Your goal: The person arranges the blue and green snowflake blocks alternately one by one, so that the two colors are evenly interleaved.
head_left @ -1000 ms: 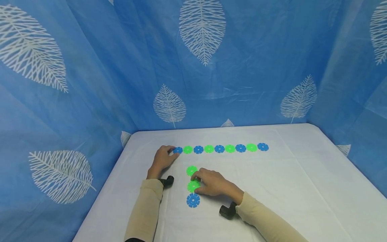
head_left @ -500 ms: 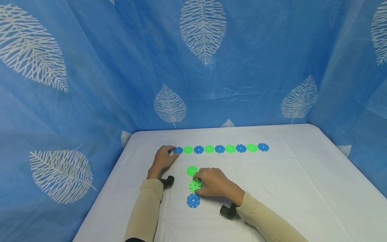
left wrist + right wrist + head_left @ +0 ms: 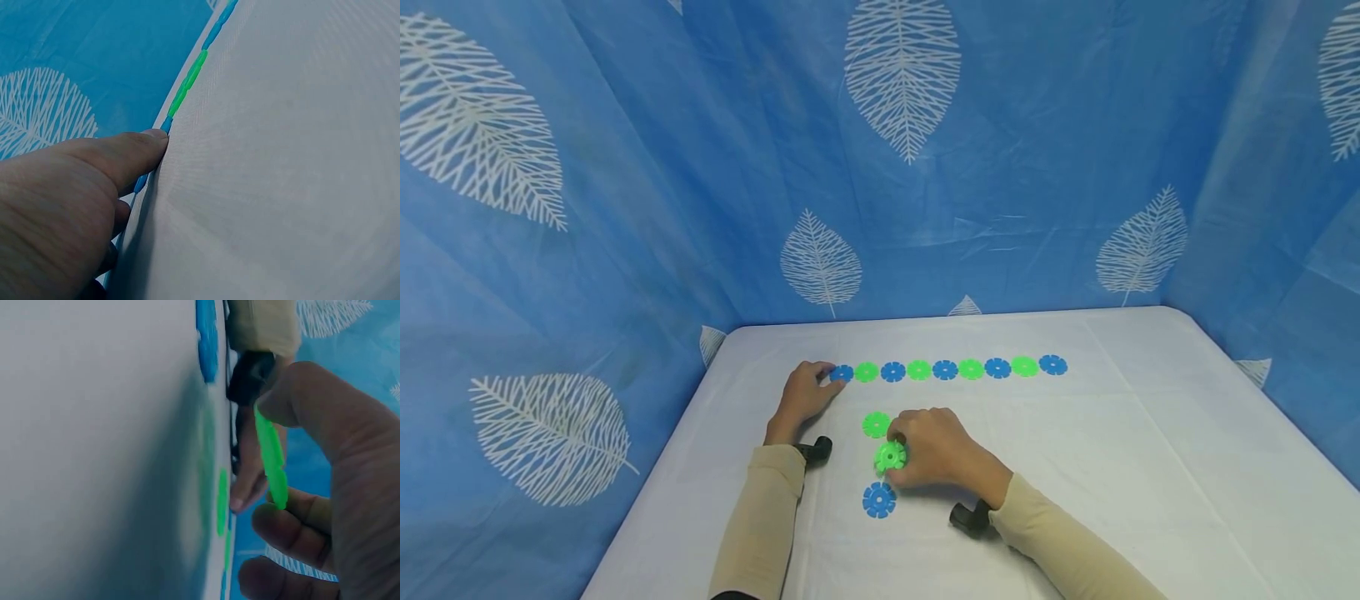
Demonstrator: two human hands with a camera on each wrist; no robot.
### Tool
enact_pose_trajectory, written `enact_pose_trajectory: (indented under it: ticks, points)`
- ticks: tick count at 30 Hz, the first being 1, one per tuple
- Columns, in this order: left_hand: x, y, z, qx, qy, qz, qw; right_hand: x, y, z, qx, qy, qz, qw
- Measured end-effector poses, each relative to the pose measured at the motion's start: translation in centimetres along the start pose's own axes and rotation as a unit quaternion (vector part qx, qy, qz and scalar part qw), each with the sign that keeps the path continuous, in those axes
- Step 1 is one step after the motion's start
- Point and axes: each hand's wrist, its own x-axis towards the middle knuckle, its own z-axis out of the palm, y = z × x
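Observation:
My right hand (image 3: 936, 447) holds a green notched plastic disc (image 3: 890, 457) by its edge, between thumb and fingers. In the right wrist view this green disc (image 3: 272, 456) is seen edge-on, raised off the white cloth. Just beyond it another green disc (image 3: 876, 425) lies flat, and a blue disc (image 3: 879, 500) lies nearer the front. At the far left, my left hand (image 3: 805, 392) pinches the blue end disc (image 3: 842, 373) of a long row. The left wrist view has my left thumb (image 3: 147, 147) against that disc's rim, covering part of it.
The row of alternating green and blue discs runs right from my left hand to a blue disc (image 3: 1053, 365). Behind the white-covered table (image 3: 1112, 467) hangs a blue leaf-patterned curtain (image 3: 1000, 167). Black wrist cameras (image 3: 972, 518) sit under both wrists.
My right hand has taken the middle green disc, lifted it off the cloth and drawn it slightly right. The left hand and the row have stayed in place.

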Motion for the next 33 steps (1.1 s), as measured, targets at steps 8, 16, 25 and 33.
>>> enact_pose_trajectory:
  ticks: [8, 16, 25, 33]
  points:
    - [0.1, 0.2, -0.2, 0.001, 0.001, 0.004, 1.0, -0.4, 3.5, -1.9, -0.002, 0.078, 0.014, 0.9969]
    - [0.1, 0.0, -0.3, 0.0, -0.002, 0.003, 1.0, -1.3, 8.2, -3.8, -0.015, 0.146, 0.014, 0.989]
    - [0.1, -0.1, -0.2, 0.008, -0.002, -0.002, 1.0, -3.0, 13.2, -5.3, -0.038, 0.174, 0.049, 0.9827]
    - [0.1, -0.2, 0.2, 0.008, -0.004, -0.003, 1.0, -5.1, 17.1, -6.4, -0.042, 0.141, 0.159, 0.9763]
